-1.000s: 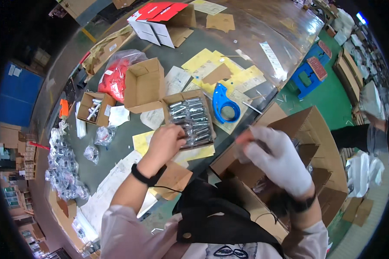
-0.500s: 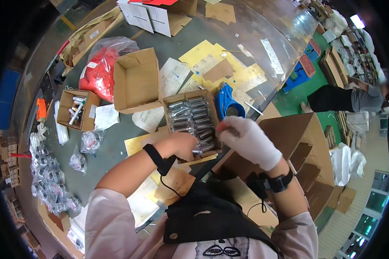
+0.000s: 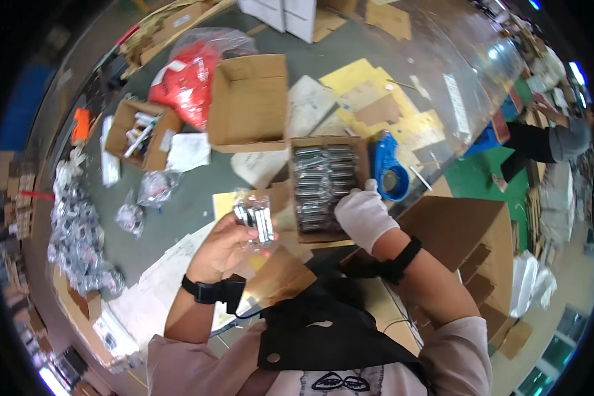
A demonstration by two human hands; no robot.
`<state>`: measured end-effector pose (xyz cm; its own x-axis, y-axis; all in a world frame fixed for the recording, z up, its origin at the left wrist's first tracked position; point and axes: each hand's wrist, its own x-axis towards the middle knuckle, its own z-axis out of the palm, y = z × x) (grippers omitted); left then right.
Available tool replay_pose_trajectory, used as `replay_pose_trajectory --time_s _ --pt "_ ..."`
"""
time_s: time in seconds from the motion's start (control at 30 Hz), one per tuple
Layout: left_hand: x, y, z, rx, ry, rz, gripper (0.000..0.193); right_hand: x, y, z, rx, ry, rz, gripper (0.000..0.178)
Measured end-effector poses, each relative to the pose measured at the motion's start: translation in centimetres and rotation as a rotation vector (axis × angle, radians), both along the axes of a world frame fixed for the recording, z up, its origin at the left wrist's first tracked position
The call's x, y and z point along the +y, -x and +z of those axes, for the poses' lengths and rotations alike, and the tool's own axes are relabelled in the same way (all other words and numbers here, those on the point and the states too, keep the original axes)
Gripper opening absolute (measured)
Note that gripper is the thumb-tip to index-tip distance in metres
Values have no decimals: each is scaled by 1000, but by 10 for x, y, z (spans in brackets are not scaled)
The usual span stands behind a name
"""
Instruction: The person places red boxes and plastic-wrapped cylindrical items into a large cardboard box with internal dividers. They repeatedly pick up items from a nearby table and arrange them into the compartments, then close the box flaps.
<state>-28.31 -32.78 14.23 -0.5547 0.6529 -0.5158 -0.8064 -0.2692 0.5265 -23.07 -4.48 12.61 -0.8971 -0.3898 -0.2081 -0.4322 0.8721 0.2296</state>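
My bare left hand (image 3: 221, 247) grips a clear plastic packet of shiny metal tubes (image 3: 260, 223), held up left of an open cardboard box (image 3: 298, 239). Inside that box lie rows of similar packets (image 3: 323, 178) of metal tubes. My right hand (image 3: 366, 214), in a white glove, lies over the box's near right side. Its fingers point in over the packets, and the fingertips are too unclear to show whether they grip anything. Just beyond the glove, a blue tape dispenser (image 3: 384, 158) stands beside the box.
An open cardboard box (image 3: 247, 135) stands beyond, next to a bag of red items (image 3: 188, 82). At left are a small box of markers (image 3: 162, 148) and bagged parts (image 3: 76, 221). Papers (image 3: 356, 76) cover the table. A large carton (image 3: 468, 218) stands at right; another person (image 3: 538, 142) is farther off.
My left hand has come out of the box and moved left with a packet of metal tubes. The gloved right hand has lowered onto the box's right side. The view has shifted.
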Motion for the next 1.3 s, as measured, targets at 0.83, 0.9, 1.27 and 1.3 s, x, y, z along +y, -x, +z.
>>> replay_pose_trajectory --time_s 0.83,0.9,1.27,1.3 --pt "2 -60 -22 -208 -167 269 28 -24 82 -7 -156 150 -252 50" --pt "-10 -62 -23 -210 -180 342 27 -30 80 -30 -92 106 -231 62" --pt "-27 -57 -36 -265 -128 480 25 -45 78 -20 -330 198 -191 26" --pt "-26 -56 -37 -267 -124 474 25 -43 75 -20 -321 231 -189 24"
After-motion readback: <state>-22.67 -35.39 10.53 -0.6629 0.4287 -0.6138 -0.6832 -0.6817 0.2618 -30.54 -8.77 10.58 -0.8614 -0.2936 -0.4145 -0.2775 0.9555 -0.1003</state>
